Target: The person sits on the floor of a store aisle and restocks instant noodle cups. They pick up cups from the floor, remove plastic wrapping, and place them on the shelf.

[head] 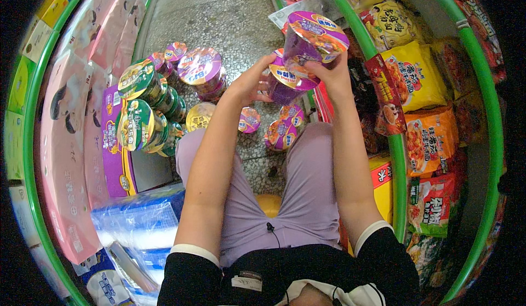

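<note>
Two purple instant noodle cups are between my hands. My right hand (335, 73) grips the upper noodle cup (314, 38), which is tilted. Around the left side of the lower noodle cup (285, 86) is my left hand (252, 77); that cup's lid overlaps the base of the upper one from this view. On the floor to the left stand a stack of purple-lidded noodle cups (201, 69) and stacks of green noodle cups (137, 79). A yellow-lidded noodle cup (200, 116) and several small purple cups (283, 129) are near my knees.
Shelves with green rails (396, 182) flank the aisle. The right one holds bagged noodles (415, 75); pink packages (68, 141) fill the left. A purple carton (117, 141) and blue plastic-wrapped packs (139, 219) lie by my left leg. Speckled floor (213, 10) extends ahead.
</note>
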A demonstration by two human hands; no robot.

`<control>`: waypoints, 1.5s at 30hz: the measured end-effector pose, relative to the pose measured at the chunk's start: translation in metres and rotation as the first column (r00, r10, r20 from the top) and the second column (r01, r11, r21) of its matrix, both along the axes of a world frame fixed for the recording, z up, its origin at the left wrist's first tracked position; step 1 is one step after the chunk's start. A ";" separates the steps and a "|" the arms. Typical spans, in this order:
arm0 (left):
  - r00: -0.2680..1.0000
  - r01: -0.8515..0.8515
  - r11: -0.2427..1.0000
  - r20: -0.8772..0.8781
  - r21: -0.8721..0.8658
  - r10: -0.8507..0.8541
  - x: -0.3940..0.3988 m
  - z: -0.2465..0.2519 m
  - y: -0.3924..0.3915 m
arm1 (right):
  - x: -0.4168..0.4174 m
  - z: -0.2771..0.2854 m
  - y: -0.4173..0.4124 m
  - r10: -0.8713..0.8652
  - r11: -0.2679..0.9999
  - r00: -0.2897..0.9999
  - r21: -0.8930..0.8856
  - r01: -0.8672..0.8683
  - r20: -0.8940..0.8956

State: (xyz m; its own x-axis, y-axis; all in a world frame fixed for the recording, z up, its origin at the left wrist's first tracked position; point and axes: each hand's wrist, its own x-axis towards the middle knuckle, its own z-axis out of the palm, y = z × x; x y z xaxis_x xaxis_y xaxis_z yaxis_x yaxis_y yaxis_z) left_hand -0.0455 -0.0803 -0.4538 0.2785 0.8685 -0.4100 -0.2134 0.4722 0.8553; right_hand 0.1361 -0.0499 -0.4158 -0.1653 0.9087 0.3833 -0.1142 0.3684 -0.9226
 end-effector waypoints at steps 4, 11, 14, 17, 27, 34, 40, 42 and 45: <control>0.987 0.125 0.991 0.104 -0.052 -0.119 -0.007 -0.005 0.005 | 0.015 -0.006 0.000 0.133 0.963 0.950 -0.188 -0.191 -0.283; 0.921 0.204 0.977 0.350 -0.059 -0.172 0.001 -0.015 0.008 | 0.010 -0.017 0.002 0.028 0.957 0.932 -0.261 -0.130 -0.361; 0.944 0.036 0.997 0.327 0.062 -0.054 0.014 -0.006 0.001 | 0.008 -0.020 0.007 -0.047 0.962 0.922 -0.266 -0.062 -0.384; 0.996 -0.050 0.978 0.087 0.202 0.033 0.023 -0.006 -0.006 | 0.006 -0.021 0.008 -0.127 0.966 0.894 -0.259 0.012 -0.429; 0.945 0.116 0.859 -0.322 0.499 0.059 0.027 -0.010 -0.004 | 0.008 -0.019 0.005 -0.151 0.939 0.841 -0.341 -0.042 -0.520; 0.965 0.226 0.949 -0.186 0.221 -0.187 0.014 0.025 -0.018 | 0.014 -0.008 0.001 -0.109 0.897 0.798 -0.404 -0.178 -0.593; 0.990 0.139 0.974 -0.020 0.179 -0.138 0.018 0.016 -0.015 | 0.017 -0.011 0.002 -0.130 0.899 0.831 -0.418 -0.132 -0.541; 0.991 0.130 0.975 -0.065 0.181 -0.120 0.020 0.015 -0.014 | 0.019 -0.018 0.007 -0.143 0.898 0.837 -0.425 -0.114 -0.528; 0.968 0.163 0.961 -0.225 0.224 -0.112 0.020 0.008 -0.011 | 0.015 -0.020 0.007 -0.215 0.896 0.858 -0.443 -0.017 -0.467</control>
State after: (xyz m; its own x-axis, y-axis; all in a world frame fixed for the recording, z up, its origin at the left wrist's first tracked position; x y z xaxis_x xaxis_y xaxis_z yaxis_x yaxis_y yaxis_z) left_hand -0.0251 -0.0918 -0.4455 0.3331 0.9071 -0.2573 0.0340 0.2612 0.9647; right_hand 0.1512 -0.0429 -0.4361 0.0398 0.9987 -0.0323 -0.5785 -0.0033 -0.8157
